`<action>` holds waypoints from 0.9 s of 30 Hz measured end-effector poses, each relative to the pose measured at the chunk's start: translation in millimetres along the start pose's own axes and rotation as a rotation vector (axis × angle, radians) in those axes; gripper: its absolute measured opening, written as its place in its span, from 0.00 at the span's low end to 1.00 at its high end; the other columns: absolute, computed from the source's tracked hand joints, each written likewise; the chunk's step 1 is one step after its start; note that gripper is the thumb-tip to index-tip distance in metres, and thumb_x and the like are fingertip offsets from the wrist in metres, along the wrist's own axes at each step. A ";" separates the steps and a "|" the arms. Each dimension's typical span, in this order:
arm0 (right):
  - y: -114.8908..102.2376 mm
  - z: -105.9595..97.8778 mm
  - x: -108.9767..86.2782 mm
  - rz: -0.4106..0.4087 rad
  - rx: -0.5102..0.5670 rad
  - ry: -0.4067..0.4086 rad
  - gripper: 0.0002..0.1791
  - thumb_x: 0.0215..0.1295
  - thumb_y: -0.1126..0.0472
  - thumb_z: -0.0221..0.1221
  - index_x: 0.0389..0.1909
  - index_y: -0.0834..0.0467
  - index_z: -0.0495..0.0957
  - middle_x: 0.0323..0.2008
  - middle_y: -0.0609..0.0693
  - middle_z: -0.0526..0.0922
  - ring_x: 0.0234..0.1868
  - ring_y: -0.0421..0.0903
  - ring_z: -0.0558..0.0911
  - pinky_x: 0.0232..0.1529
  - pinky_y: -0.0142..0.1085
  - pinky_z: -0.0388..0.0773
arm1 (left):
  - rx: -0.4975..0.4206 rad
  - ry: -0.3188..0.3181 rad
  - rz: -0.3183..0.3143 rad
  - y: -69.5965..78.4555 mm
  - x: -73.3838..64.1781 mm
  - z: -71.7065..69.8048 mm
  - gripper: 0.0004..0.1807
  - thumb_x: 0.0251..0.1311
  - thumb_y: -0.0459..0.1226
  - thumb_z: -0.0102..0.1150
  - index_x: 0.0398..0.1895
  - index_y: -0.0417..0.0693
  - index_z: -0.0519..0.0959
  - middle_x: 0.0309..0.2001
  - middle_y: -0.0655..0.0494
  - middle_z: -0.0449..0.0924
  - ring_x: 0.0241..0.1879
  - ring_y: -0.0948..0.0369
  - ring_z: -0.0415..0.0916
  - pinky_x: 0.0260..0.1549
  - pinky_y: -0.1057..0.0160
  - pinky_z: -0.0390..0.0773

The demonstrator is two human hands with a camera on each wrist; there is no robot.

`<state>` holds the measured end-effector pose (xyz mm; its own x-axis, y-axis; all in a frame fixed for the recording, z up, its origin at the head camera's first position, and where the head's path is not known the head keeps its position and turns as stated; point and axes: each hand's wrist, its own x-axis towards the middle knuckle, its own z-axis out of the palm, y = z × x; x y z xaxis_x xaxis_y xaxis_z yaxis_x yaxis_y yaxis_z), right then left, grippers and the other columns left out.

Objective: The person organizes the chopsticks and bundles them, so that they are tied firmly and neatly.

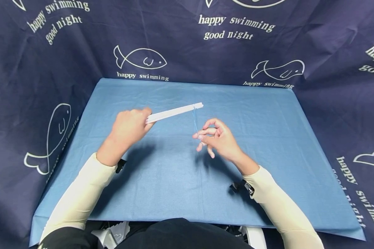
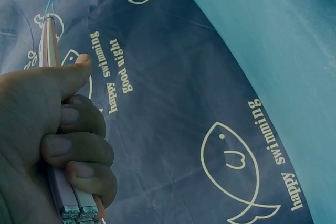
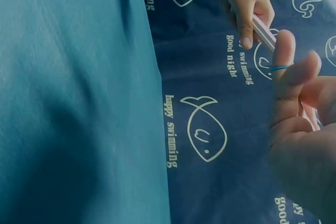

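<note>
left hand [image 1: 129, 126]: white stick bundle [image 1: 174, 112] gripped near one end; bundle held tilted above blue cloth [image 1: 174, 180]; right hand [image 1: 221, 140]: blue band [image 1: 195, 121] pinched between thumb and finger; band stretched from bundle's far end

Blue-covered table [image 1: 286, 145], navy cloth [image 1: 187, 45] on three sides.
Cloth creased, printed with white fish outlines [image 1: 148, 62] and lettering [image 1: 236, 23]: "happy swimming", "good night". Table cover [image 1: 174, 193] lightly wrinkled, crossed by soft-edged shadows [image 1: 137, 157]; its far edge meets the navy.
</note>
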<state>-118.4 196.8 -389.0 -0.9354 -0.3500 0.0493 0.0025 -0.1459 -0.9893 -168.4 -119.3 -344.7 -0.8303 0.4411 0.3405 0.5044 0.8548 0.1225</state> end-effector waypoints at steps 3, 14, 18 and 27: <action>-2.4 -3.3 2.3 0.014 -0.047 0.014 0.21 0.66 0.77 0.63 0.42 0.53 0.63 0.40 0.51 0.94 0.22 0.48 0.89 0.09 0.35 0.67 | 0.008 -0.032 0.024 1.9 -1.5 1.2 0.15 0.67 0.43 0.63 0.26 0.46 0.72 0.18 0.48 0.76 0.20 0.44 0.77 0.18 0.42 0.74; -26.5 -16.6 2.8 0.006 -0.064 -0.185 0.24 0.65 0.76 0.62 0.39 0.55 0.55 0.42 0.53 0.94 0.17 0.42 0.79 0.15 0.34 0.60 | 0.058 -0.119 0.177 11.4 -6.6 3.4 0.13 0.67 0.43 0.65 0.30 0.48 0.75 0.19 0.52 0.76 0.17 0.49 0.74 0.18 0.45 0.75; -31.3 -22.5 5.9 -0.022 -0.037 -0.302 0.18 0.70 0.73 0.57 0.39 0.57 0.55 0.40 0.54 0.93 0.18 0.41 0.77 0.16 0.38 0.57 | 0.048 -0.108 0.280 12.9 -8.2 4.0 0.11 0.66 0.42 0.65 0.29 0.48 0.76 0.19 0.54 0.75 0.15 0.52 0.71 0.17 0.48 0.74; -23.8 -38.8 11.9 0.089 0.142 -0.544 0.13 0.80 0.52 0.49 0.40 0.55 0.58 0.41 0.57 0.93 0.16 0.41 0.68 0.16 0.41 0.45 | -0.038 -0.111 0.395 13.7 -9.7 2.5 0.15 0.64 0.40 0.65 0.22 0.54 0.70 0.16 0.60 0.66 0.15 0.60 0.60 0.16 0.59 0.60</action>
<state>-143.3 232.0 -370.2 -0.6130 -0.7872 0.0674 0.1559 -0.2042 -0.9664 -154.0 -111.2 -348.7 -0.5905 0.7619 0.2663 0.7961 0.6039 0.0375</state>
